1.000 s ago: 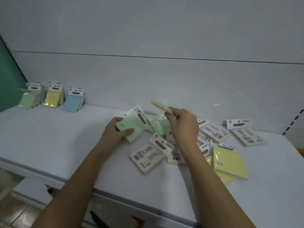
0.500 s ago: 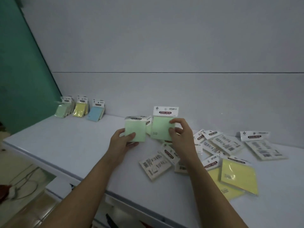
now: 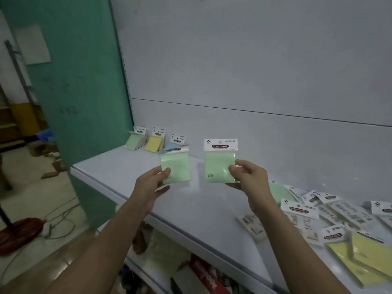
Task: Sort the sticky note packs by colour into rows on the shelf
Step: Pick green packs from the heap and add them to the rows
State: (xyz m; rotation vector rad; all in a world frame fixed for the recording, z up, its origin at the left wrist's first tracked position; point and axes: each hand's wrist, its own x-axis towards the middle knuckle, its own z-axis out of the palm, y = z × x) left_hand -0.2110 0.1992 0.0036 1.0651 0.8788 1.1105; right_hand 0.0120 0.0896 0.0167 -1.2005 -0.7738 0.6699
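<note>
My left hand holds a green sticky note pack by its lower left corner, above the white shelf. My right hand pinches a second green pack upright by its right edge, its white header on top. At the shelf's back left stand a green pack row, a yellow pack row and a blue pack row. A loose pile of packs lies on the right, some face down, with yellow packs at the front.
A teal pillar stands left of the shelf's end. On the floor to the left are cables and a red object. Goods fill the lower shelf under the front edge. A grey back panel rises behind.
Both hands have lifted their green packs off the pile and carried them left, apart from each other; my view has swung left toward the sorted rows.
</note>
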